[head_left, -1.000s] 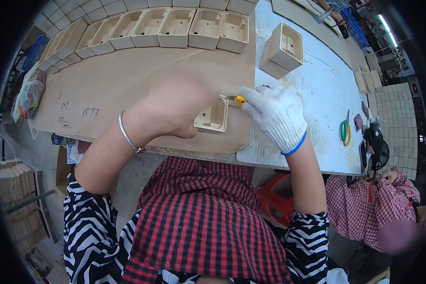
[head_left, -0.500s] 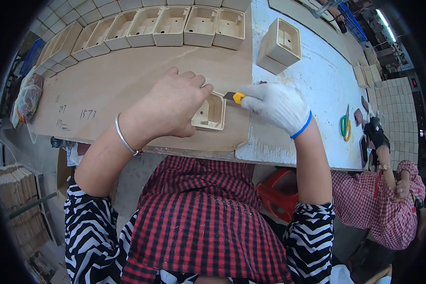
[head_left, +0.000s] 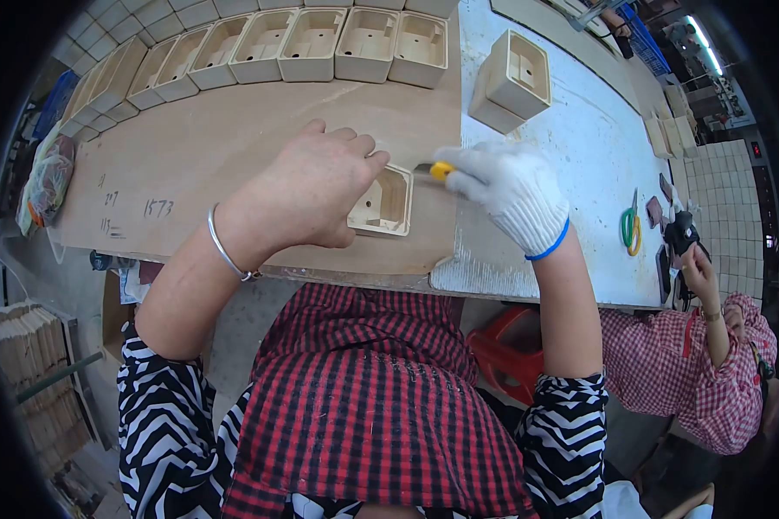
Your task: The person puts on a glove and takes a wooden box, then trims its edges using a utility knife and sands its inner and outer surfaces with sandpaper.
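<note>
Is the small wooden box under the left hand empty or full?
Empty. The small wooden box lies open side up; its bare inner bottom shows, with only a small hole.

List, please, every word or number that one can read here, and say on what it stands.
"1573": handwritten on the wooden board, left of the left hand.
"207": handwritten above it, only roughly legible.
A third handwritten line below: too blurred to read.
Red display at far right: too small to read.
</note>
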A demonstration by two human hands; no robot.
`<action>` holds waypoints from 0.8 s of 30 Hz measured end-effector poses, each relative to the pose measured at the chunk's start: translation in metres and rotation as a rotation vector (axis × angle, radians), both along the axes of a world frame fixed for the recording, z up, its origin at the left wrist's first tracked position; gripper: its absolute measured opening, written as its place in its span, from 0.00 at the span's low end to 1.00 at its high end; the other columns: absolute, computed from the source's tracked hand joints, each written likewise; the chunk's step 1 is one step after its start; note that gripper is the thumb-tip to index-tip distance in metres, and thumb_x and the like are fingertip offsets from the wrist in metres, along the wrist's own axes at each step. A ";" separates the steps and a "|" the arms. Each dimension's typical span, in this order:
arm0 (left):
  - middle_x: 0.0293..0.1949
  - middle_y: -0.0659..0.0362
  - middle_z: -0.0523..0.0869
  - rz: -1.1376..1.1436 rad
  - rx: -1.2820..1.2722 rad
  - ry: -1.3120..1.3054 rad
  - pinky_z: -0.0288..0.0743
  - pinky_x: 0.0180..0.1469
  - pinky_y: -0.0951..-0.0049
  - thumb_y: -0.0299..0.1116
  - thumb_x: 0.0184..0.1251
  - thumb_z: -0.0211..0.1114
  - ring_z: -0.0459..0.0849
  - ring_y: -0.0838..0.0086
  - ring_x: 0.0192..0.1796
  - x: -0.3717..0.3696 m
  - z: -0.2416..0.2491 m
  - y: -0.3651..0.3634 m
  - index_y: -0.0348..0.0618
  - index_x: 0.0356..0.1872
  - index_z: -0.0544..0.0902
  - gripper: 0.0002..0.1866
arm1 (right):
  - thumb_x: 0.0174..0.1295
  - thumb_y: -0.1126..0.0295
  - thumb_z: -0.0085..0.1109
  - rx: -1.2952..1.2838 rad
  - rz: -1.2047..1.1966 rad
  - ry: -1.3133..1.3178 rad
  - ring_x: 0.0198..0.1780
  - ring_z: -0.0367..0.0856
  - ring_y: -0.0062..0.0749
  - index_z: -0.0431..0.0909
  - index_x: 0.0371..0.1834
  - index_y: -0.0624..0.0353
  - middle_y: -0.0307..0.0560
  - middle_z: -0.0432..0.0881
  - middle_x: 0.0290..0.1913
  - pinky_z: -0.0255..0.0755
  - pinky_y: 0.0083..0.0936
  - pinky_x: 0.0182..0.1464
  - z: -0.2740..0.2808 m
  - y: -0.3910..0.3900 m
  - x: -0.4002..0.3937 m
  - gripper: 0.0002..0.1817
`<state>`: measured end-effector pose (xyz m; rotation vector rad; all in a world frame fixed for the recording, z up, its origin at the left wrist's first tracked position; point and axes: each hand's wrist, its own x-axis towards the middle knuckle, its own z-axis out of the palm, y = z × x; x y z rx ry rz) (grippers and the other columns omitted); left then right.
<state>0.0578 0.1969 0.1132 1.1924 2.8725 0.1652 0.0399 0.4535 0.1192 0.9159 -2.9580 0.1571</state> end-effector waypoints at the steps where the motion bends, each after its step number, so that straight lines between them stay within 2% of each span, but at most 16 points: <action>1: 0.41 0.53 0.84 -0.002 -0.001 -0.002 0.74 0.53 0.62 0.33 0.35 0.75 0.83 0.62 0.49 0.000 0.000 0.000 0.37 0.48 0.81 0.31 | 0.61 0.62 0.62 0.068 0.005 0.107 0.36 0.85 0.43 0.86 0.50 0.53 0.50 0.85 0.34 0.77 0.34 0.41 0.001 0.000 -0.002 0.16; 2: 0.41 0.53 0.84 -0.003 -0.001 -0.006 0.74 0.53 0.62 0.33 0.35 0.75 0.83 0.62 0.49 0.000 -0.001 0.000 0.37 0.48 0.81 0.30 | 0.61 0.62 0.62 0.070 0.008 0.108 0.36 0.85 0.43 0.86 0.50 0.53 0.50 0.85 0.34 0.77 0.34 0.41 0.001 0.000 -0.002 0.16; 5: 0.41 0.53 0.84 0.001 -0.004 -0.009 0.73 0.53 0.63 0.33 0.35 0.75 0.83 0.62 0.49 0.000 -0.001 -0.001 0.37 0.47 0.81 0.30 | 0.59 0.62 0.64 -0.188 0.088 0.045 0.33 0.84 0.43 0.86 0.48 0.52 0.50 0.84 0.31 0.77 0.34 0.39 -0.004 0.004 0.001 0.15; 9: 0.41 0.54 0.84 -0.008 -0.006 -0.011 0.73 0.53 0.63 0.32 0.34 0.75 0.83 0.62 0.49 -0.003 0.002 0.003 0.37 0.47 0.82 0.30 | 0.59 0.62 0.64 -0.038 0.118 0.132 0.32 0.83 0.41 0.86 0.49 0.51 0.49 0.83 0.30 0.77 0.34 0.37 -0.002 0.002 0.003 0.15; 18: 0.41 0.54 0.84 -0.014 -0.013 -0.030 0.73 0.53 0.64 0.32 0.34 0.75 0.83 0.63 0.49 -0.004 0.003 0.003 0.38 0.47 0.82 0.30 | 0.60 0.61 0.64 -0.068 0.067 0.029 0.35 0.85 0.40 0.87 0.49 0.49 0.47 0.85 0.33 0.77 0.33 0.38 -0.011 0.004 0.005 0.15; 22: 0.42 0.54 0.84 -0.001 -0.007 -0.062 0.73 0.54 0.63 0.33 0.34 0.76 0.83 0.62 0.50 -0.004 0.004 0.000 0.38 0.49 0.81 0.32 | 0.61 0.61 0.63 -0.186 -0.009 0.058 0.35 0.85 0.41 0.87 0.50 0.48 0.47 0.86 0.34 0.78 0.34 0.39 -0.025 0.010 0.003 0.15; 24: 0.43 0.54 0.84 -0.002 0.001 -0.080 0.73 0.55 0.62 0.33 0.33 0.76 0.83 0.62 0.50 -0.004 0.003 -0.002 0.38 0.50 0.81 0.33 | 0.62 0.62 0.63 -0.280 0.014 -0.051 0.37 0.85 0.42 0.86 0.51 0.48 0.49 0.86 0.36 0.78 0.33 0.41 -0.034 0.010 0.010 0.15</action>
